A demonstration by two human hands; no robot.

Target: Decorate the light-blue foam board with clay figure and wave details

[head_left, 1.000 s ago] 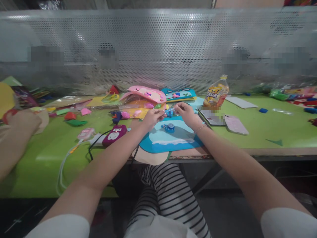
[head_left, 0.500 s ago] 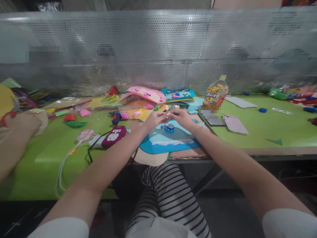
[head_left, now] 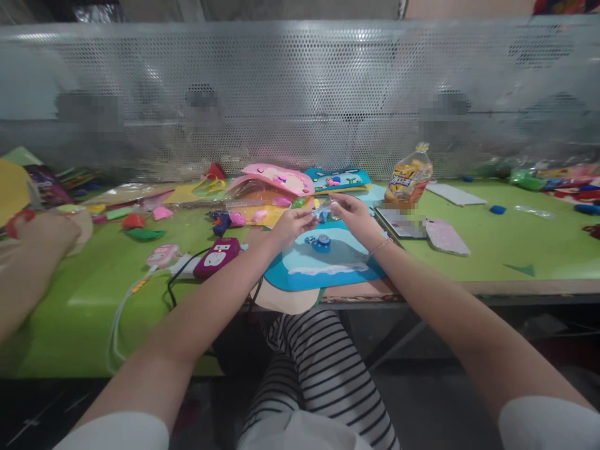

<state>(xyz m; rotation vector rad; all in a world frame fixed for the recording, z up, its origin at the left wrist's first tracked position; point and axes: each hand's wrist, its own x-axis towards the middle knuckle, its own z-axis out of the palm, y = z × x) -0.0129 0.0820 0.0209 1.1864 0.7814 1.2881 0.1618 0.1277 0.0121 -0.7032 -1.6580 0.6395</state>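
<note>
My left hand (head_left: 290,224) and my right hand (head_left: 352,214) meet over a blue felt sheet (head_left: 323,262) with a white wavy strip. Both pinch a small blue piece (head_left: 322,214) held between their fingertips, above the sheet. A little blue round figure (head_left: 320,242) lies on the sheet just below the hands. My right wrist wears a thin bracelet.
A green table (head_left: 492,247) holds pink and blue felt crafts (head_left: 281,178), a snack bag (head_left: 409,178), a phone in a pink case (head_left: 445,236), a maroon device (head_left: 218,256) with a cable, and felt scraps. Another person's arm (head_left: 28,256) rests at left. A perforated metal screen (head_left: 300,94) stands behind.
My hands dipped toward the sheet with fingers together, then rose again and drew slightly apart with the small blue piece between them.
</note>
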